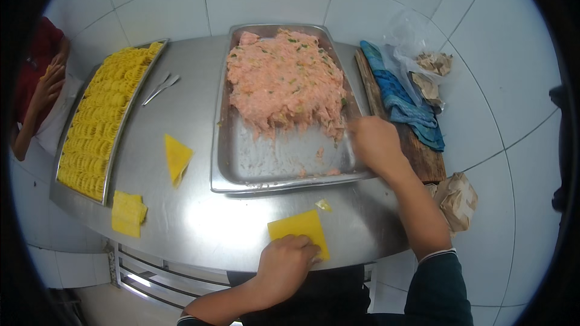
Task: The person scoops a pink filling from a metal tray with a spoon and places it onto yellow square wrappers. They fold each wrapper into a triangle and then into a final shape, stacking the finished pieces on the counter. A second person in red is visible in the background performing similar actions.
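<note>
A deep steel tray [266, 186] holds a mound of pink minced filling [284, 78] flecked with green, heaped toward its far side. My right hand [377, 143] is closed at the tray's right side, beside the filling's near edge; whatever it grips is hidden by the fingers. At the table's front edge lies a square yellow dough wrapper [302, 224], perhaps more than one layer. Over its near part my left hand [288, 259] is closed, with curled fingers gripping it. A small yellow scrap [324, 205] sits just beyond the wrapper.
Rows of folded yellow pieces fill a tray [115, 166] on the left. Nearby are forks [160, 90], a folded wrapper [177, 158] and another yellow piece [128, 214]. Right are a blue cloth [399, 99], wooden board [417, 157] and paper packet [457, 202]. A person [45, 84] stands far left.
</note>
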Action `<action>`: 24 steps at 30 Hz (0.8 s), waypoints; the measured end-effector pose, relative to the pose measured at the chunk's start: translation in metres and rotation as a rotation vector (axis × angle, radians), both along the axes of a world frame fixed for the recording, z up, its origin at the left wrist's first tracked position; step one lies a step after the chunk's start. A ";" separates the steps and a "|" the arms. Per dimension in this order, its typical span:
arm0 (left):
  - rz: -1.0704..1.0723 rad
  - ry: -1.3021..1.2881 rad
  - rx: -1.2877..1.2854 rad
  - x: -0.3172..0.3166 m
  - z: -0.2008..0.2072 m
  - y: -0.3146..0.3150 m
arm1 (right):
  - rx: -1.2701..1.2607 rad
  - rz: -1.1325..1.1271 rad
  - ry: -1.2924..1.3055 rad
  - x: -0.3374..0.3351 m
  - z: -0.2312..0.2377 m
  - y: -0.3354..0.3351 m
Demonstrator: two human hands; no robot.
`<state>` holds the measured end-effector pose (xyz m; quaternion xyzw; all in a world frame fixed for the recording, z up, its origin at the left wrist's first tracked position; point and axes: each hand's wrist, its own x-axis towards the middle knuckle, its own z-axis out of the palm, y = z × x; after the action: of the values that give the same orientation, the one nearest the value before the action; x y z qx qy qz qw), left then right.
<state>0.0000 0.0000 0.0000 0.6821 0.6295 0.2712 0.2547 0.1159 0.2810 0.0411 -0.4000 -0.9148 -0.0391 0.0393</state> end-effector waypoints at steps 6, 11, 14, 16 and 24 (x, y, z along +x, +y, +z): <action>0.088 -0.078 0.096 -0.002 0.004 -0.001 | 0.109 0.072 0.239 0.004 0.016 -0.005; 0.568 -0.508 -0.031 -0.025 0.018 -0.032 | 0.126 0.127 0.173 -0.015 -0.006 0.019; 0.680 -1.234 0.093 -0.047 0.008 -0.037 | 0.092 0.095 0.026 -0.010 -0.004 0.016; 0.654 -1.476 0.077 -0.052 0.002 -0.042 | 0.032 0.046 -0.053 -0.008 0.002 0.009; 0.535 -2.037 -0.132 -0.051 -0.022 -0.039 | -0.217 0.079 -0.178 0.012 0.042 -0.032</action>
<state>-0.0506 -0.0385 -0.0221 -0.0442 0.2617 0.7285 0.6316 0.1280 0.2493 0.0829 -0.3607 -0.9285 0.0263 -0.0838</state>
